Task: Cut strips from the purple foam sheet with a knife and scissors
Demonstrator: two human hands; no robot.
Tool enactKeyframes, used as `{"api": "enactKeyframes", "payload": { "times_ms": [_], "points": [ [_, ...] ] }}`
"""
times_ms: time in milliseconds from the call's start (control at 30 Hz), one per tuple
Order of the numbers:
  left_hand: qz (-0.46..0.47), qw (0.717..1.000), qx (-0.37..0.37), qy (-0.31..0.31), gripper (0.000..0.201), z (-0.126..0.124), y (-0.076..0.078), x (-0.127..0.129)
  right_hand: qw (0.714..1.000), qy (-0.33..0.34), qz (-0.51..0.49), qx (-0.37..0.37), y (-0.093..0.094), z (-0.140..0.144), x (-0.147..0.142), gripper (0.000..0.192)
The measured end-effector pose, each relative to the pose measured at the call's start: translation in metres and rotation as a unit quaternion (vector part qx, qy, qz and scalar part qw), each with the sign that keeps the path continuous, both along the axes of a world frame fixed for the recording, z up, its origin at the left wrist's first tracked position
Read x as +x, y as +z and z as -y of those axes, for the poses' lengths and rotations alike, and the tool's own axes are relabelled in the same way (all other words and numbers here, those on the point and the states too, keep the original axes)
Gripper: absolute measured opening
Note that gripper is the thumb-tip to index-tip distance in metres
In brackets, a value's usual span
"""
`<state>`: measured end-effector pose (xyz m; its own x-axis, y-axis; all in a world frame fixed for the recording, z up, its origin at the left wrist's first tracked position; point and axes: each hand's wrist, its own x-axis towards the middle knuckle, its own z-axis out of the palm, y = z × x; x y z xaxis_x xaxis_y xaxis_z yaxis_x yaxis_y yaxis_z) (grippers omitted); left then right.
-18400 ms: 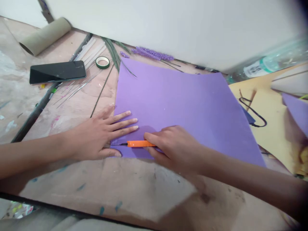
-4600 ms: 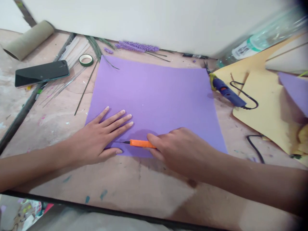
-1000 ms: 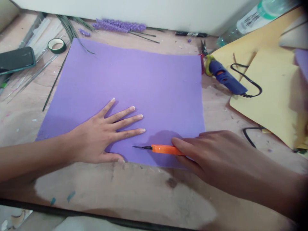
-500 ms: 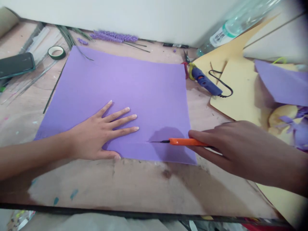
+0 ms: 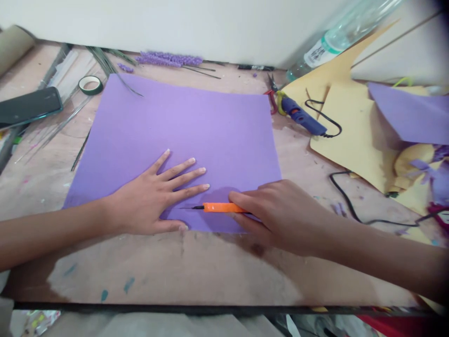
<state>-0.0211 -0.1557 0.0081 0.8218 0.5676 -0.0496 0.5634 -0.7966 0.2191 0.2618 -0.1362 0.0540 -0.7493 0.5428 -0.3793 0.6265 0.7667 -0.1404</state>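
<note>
A purple sheet [image 5: 196, 126], like foam or thick paper, lies flat on the wooden table. My left hand [image 5: 154, 199] rests palm down on its lower part, fingers spread. In my right hand [image 5: 277, 215] is a slim tool with an orange handle [image 5: 219, 207] and a thin, dark, pointed tip. That tip points left over the sheet, close to the gap between my left thumb and forefinger. Whether it presses into the sheet I cannot tell. The lower right corner of the sheet is hidden under my right hand.
Scissors [image 5: 271, 89] and a blue corded tool [image 5: 303, 117] lie right of the sheet. Beyond are yellow sheets [image 5: 351, 135] and a plastic bottle [image 5: 322, 49]. Purple flower stems [image 5: 168, 58] lie behind; green tape [image 5: 90, 85] and a phone [image 5: 31, 106] are left.
My right hand has moved left with the orange-handled tool, bringing its tip nearer my left hand. My left hand stays spread on the sheet. The view has shifted slightly.
</note>
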Motion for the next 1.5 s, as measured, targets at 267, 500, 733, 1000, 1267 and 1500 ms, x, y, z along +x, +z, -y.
{"api": "enactKeyframes", "payload": {
  "times_ms": [267,500,733,1000,1267,1500],
  "points": [
    [0.009,1.000,0.000,0.006,0.078,0.001,-0.001,-0.001,1.000,0.002,0.004,0.001,-0.004,0.002,-0.008,0.026],
    [0.016,1.000,0.002,0.014,0.080,0.001,-0.002,-0.001,1.000,-0.002,0.016,-0.007,-0.002,0.000,-0.009,0.026],
    [0.015,1.000,-0.003,0.021,0.084,0.001,-0.002,-0.001,0.999,-0.004,0.025,-0.027,0.002,0.000,-0.015,0.024],
    [0.024,1.000,-0.003,0.018,0.084,0.001,-0.003,-0.002,0.998,-0.004,0.063,-0.031,0.005,0.002,-0.038,0.022],
    [0.027,0.999,-0.006,0.020,0.082,0.002,-0.002,-0.002,0.999,-0.012,0.051,0.007,0.006,0.011,-0.026,0.016],
    [0.018,1.000,0.003,0.020,0.083,0.001,-0.002,-0.001,0.997,-0.020,0.072,0.005,0.011,0.015,-0.005,0.017]
  ]
}}
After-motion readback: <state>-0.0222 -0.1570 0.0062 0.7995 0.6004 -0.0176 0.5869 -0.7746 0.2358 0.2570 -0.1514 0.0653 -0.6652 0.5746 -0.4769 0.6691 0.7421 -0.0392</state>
